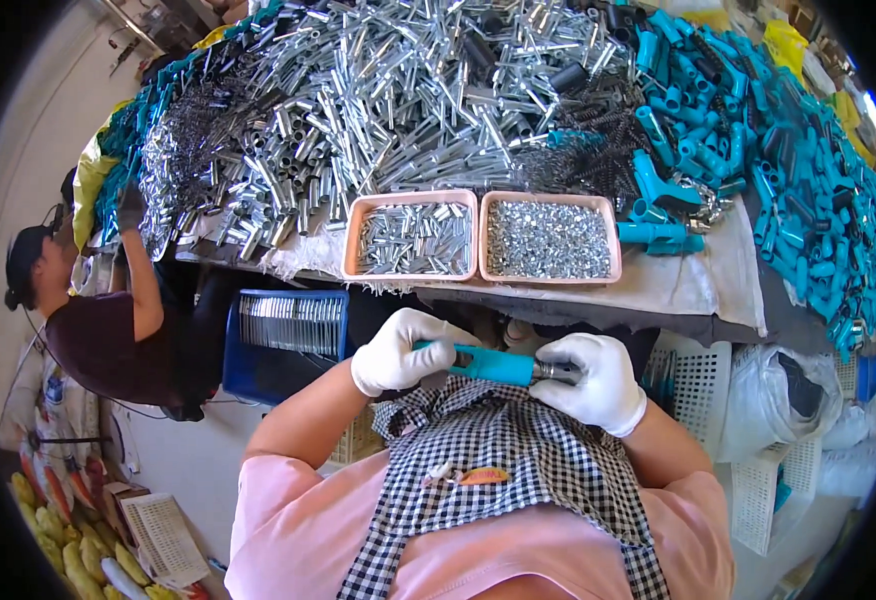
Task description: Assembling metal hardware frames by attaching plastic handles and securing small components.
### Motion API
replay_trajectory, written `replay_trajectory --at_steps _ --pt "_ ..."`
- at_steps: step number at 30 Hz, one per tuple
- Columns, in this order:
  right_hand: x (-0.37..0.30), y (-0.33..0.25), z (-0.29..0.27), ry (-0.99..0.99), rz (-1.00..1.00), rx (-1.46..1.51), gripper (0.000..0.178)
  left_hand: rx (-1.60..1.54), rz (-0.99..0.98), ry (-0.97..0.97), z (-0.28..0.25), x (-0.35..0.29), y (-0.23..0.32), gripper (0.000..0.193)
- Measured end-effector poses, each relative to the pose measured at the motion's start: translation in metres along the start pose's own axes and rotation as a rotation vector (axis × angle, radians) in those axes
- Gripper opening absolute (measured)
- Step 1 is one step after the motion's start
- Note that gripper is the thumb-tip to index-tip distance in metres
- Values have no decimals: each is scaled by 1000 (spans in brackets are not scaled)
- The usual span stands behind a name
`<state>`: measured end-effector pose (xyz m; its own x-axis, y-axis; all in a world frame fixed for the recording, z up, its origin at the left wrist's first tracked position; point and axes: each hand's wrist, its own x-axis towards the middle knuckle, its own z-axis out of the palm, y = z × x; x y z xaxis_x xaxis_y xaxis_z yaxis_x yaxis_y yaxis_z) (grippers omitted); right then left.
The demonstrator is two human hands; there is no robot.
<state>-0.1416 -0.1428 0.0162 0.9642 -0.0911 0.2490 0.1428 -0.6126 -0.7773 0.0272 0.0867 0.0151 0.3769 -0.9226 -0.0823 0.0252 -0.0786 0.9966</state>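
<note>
Both my hands wear white gloves and meet at a teal plastic tube-shaped housing (498, 367) held level in front of my checked apron. My left hand (407, 350) is closed round its left end. At the other end, the fingers of my right hand (590, 380) pinch a short metal fitting (554, 371) that sits against the housing's mouth; how deep it goes in I cannot tell. Beyond my hands, at the table's near edge, stand two pink trays: the left tray (351, 240) holds small metal pins, the right tray (615, 240) tiny metal pieces.
Metal tubes and rods (388, 100) are heaped across the table, with dark springs (598, 150) and teal housings (698, 120) to the right. A blue crate (233, 350) of metal rods stands below left. Another person (108, 330) works at the far left. White baskets (703, 390) stand at right.
</note>
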Motion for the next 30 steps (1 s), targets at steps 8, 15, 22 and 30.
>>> replay_trajectory --at_steps 8,15,22,30 --pt "9 10 22 -79 59 -32 49 -1 -90 222 16 -1 -11 50" --pt "15 13 33 -238 308 154 42 82 -268 54 -14 9 6 32" --pt "35 13 34 -258 301 139 46 142 -89 98 -12 17 -6 35" --pt "40 17 44 -268 245 164 46 8 -243 171 5 25 -16 36"
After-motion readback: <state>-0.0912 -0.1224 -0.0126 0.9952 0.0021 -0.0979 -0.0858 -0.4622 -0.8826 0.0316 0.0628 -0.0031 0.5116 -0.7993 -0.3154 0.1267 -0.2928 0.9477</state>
